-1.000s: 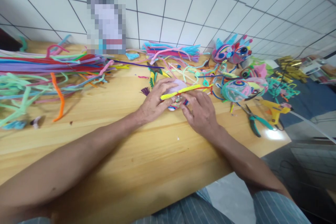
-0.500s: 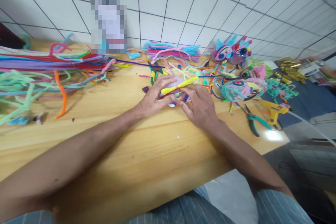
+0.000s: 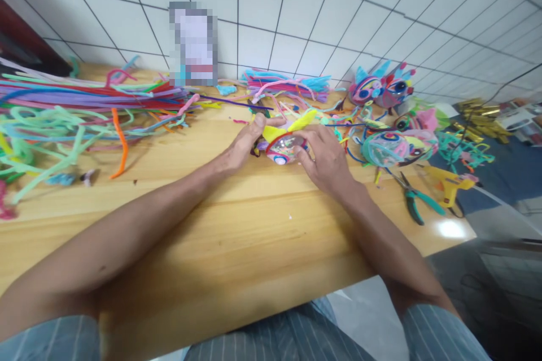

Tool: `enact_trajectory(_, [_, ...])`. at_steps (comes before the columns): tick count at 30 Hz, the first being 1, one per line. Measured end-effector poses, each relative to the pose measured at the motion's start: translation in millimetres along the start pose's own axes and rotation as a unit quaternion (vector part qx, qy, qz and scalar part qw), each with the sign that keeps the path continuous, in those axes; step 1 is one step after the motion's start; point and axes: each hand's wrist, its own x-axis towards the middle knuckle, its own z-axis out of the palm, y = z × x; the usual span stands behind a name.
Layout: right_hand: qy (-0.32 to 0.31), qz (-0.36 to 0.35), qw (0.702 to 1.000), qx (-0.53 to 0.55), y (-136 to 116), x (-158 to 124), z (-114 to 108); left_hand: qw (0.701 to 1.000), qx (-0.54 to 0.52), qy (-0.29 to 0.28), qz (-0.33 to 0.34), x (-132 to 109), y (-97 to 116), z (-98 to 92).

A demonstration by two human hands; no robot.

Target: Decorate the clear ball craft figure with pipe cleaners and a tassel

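Note:
On the wooden table in front of me is a rounded, clear craft figure (image 3: 289, 145), trimmed with coloured pipe cleaners. A blue, red and white ring shows on its near side. Across its top sits a yellow bow-shaped piece (image 3: 305, 120), its two ends tilted upward. My right hand (image 3: 326, 155) grips the figure's right side, thumb at the front and fingers over the top. At the left, my left hand (image 3: 248, 141) has its thumb raised and its fingers stretched behind the yellow piece; whether they touch it I cannot tell.
Pipe cleaners lie in a long bundle (image 3: 144, 96) and a green tangle (image 3: 55, 135) at left, with another bundle (image 3: 288, 84) by the tiled wall. Finished-looking figures (image 3: 381, 146), green-handled pliers (image 3: 417, 200) and a yellow glue gun (image 3: 449, 180) are at right.
My left thumb has come off the figure's front and lifted, uncovering its near side. The yellow piece's ends now bend upward. My right hand still holds the figure; the view has shifted slightly.

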Motion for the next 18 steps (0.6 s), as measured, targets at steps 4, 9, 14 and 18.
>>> enact_trajectory(4, [0.009, -0.004, 0.999, 0.031, 4, 0, 2, 0.998, 0.051, -0.019, -0.042, 4, 22, -9.2])
enact_trajectory(9, [0.010, -0.022, 0.998, 0.065, 4, 2, 3, 0.987, 0.134, -0.066, -0.055, 18, 53, -21.3])
enact_trajectory(14, [0.014, -0.029, 0.996, 0.079, 3, 4, 6, 0.967, 0.240, -0.083, -0.028, 41, 73, -17.7])
enact_trajectory(18, [0.024, -0.033, 0.996, 0.074, 5, 5, 10, 0.952, 0.291, -0.086, -0.028, 50, 77, -10.3])
